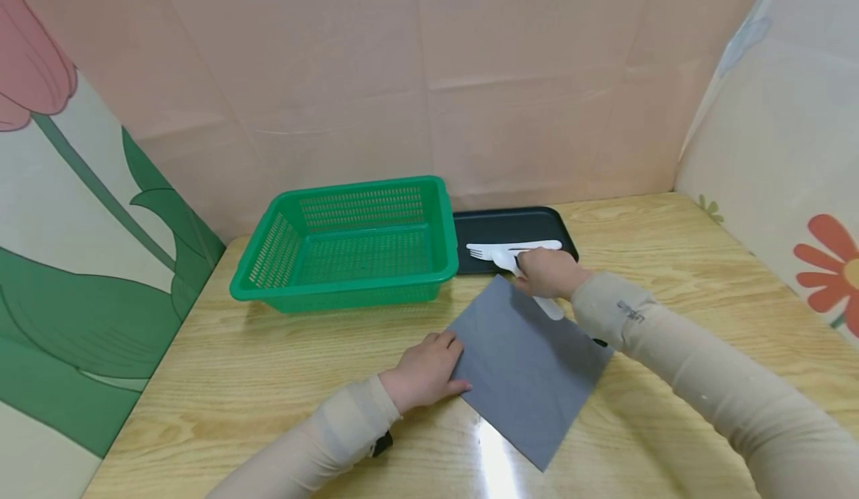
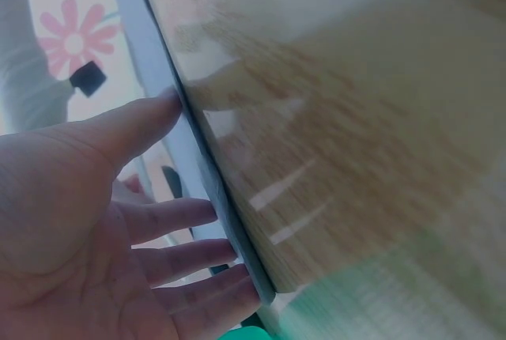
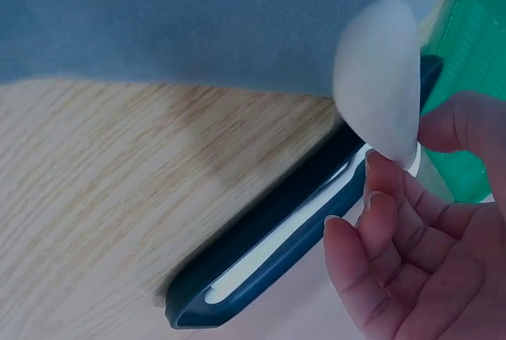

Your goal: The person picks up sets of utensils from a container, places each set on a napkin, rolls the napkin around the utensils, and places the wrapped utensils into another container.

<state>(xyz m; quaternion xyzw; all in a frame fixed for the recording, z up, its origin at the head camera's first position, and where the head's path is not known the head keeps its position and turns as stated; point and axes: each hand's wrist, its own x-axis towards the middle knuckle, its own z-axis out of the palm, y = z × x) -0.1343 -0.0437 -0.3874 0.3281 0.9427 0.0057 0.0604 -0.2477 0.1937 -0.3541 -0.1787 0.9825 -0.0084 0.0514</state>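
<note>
A white plastic spoon point(image 1: 508, 260) is pinched between the thumb and fingers of my right hand point(image 1: 549, 271), above the far corner of a grey square cloth point(image 1: 530, 372). In the right wrist view, one broad white end of the spoon point(image 3: 379, 79) shows large beside the fingertips. My left hand point(image 1: 427, 371) rests at the cloth's left edge, its extended fingers and thumb touching that edge in the left wrist view. Just beyond the right hand, a white knife point(image 1: 546, 245) and a white fork point(image 1: 478, 251) lie in a black tray point(image 1: 503, 224).
A green plastic basket point(image 1: 356, 292) with slotted sides stands left of the tray, close against it. The wooden table point(image 1: 268, 387) meets a pink-covered wall at the back. Flower-printed panels flank both sides.
</note>
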